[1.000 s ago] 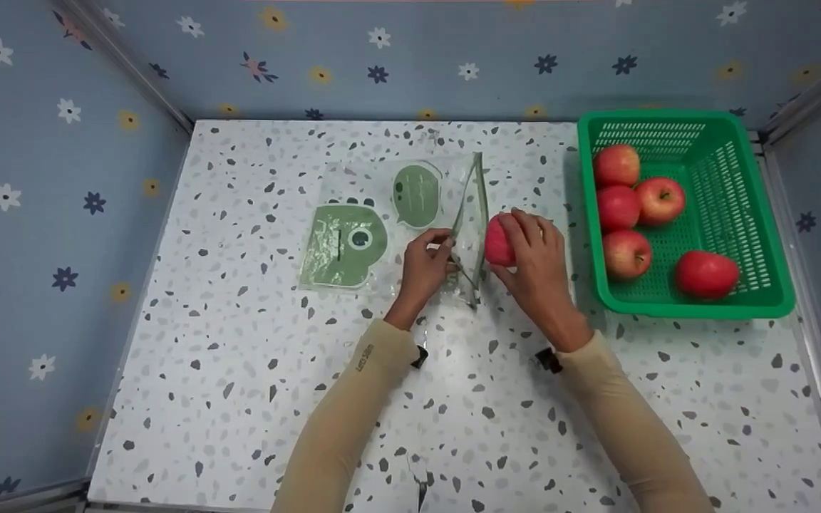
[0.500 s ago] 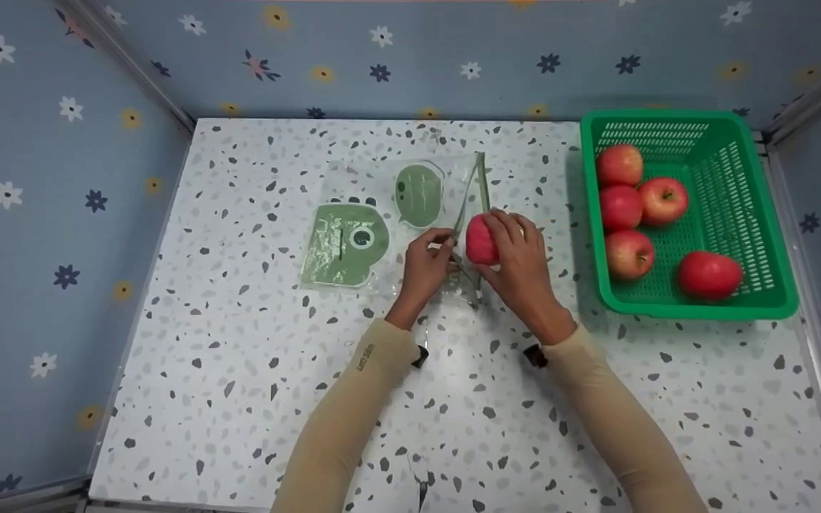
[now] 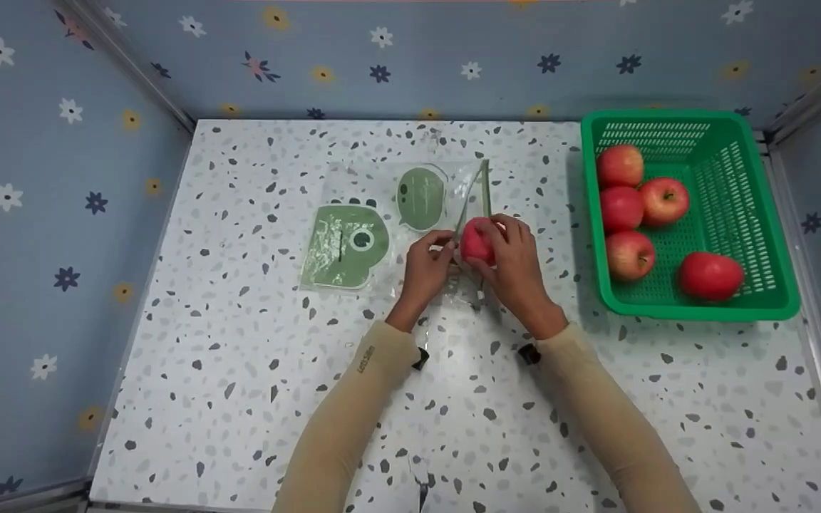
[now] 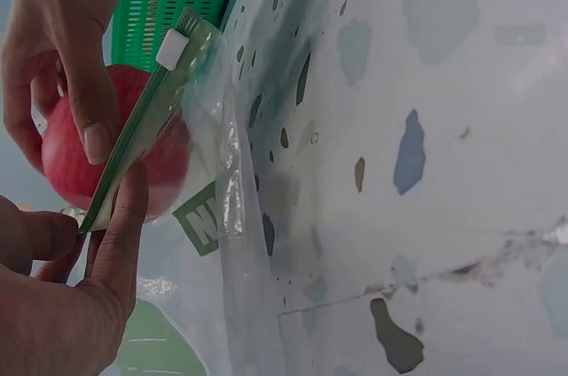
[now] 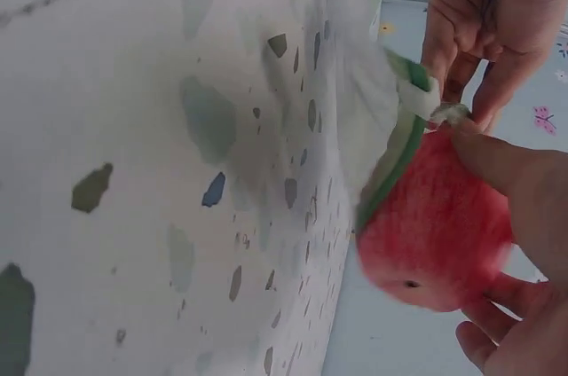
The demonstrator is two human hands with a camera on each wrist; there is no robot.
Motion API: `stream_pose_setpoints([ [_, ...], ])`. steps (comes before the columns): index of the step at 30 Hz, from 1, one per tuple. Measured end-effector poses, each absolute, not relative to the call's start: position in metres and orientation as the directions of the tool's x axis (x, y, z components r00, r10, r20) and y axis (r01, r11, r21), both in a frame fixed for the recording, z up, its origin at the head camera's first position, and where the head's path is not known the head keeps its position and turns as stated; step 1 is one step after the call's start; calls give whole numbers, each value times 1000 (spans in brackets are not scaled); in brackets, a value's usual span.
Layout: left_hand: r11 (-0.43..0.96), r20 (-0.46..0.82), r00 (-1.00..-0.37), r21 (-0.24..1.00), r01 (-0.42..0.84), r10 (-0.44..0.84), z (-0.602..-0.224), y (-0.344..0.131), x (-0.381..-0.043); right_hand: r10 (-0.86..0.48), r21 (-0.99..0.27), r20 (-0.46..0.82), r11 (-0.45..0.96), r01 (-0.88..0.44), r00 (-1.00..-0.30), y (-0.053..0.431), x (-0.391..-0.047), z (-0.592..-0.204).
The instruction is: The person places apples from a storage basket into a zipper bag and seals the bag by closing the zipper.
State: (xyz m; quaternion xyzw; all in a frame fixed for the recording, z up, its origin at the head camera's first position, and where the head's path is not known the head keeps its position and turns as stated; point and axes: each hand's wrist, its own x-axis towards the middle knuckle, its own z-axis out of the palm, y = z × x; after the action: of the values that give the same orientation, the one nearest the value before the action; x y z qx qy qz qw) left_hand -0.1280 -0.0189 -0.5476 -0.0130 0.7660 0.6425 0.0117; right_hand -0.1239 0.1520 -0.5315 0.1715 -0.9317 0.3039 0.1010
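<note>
A clear zip bag (image 3: 346, 249) with green dinosaur prints lies flat, its green-edged mouth gaping to the right. With thumb and fingers my left hand (image 3: 425, 274) pinches the upper edge of that mouth. My right hand (image 3: 521, 278) grips a red apple (image 3: 476, 244) from the right, right at the mouth. In the left wrist view part of the apple (image 4: 164, 168) shows through the plastic, behind the zip strip. A white slider (image 4: 171, 50) sits near one end of the strip. The right wrist view shows the apple (image 5: 435, 225) against the green edge.
A green basket (image 3: 703, 312) stands at the right of the speckled table (image 3: 225, 399), with several red apples (image 3: 663, 199) in it. Flower-patterned walls (image 3: 410, 57) enclose the table at the back and sides.
My right hand has carried the apple left, from beside the bag to its mouth, partly behind the plastic. The left hand has stayed on the bag's edge.
</note>
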Motion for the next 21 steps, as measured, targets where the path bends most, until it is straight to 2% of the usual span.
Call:
stream_pose_setpoints([
  [11,169,-35,-999,985,-36,-9,-549,-17,-129,-231,-558,226,765,-320,-946,151,-131,-539],
  [21,171,-26,-1000,985,-28,-12,-546,-18,-130,-259,-593,243,723,-354,-935,154,-132,-548],
])
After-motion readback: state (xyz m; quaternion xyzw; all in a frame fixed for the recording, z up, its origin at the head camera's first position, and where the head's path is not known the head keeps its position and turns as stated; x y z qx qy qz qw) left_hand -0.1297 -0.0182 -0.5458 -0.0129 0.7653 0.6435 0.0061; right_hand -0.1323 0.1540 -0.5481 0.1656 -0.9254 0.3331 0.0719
